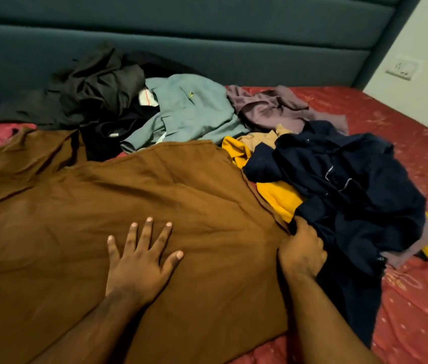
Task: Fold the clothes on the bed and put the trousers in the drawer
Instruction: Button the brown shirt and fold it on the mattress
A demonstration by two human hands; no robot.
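A large brown garment (155, 195) lies spread across the near part of the bed (414, 306). My left hand (140, 261) presses flat on its middle with fingers spread. My right hand (302, 252) grips the brown garment's right edge, fingers curled where it meets a crumpled navy garment (349, 190). Behind lie a yellow garment (277, 195), a grey-blue shirt (191, 111), a mauve garment (275, 106), a tan piece (260, 139) and dark brown-black clothes (94, 93). No drawer is in view.
The bed has a red patterned cover, bare on the right side. A teal padded headboard (207, 40) runs along the back. A wall socket (403, 68) sits on the white wall at the right.
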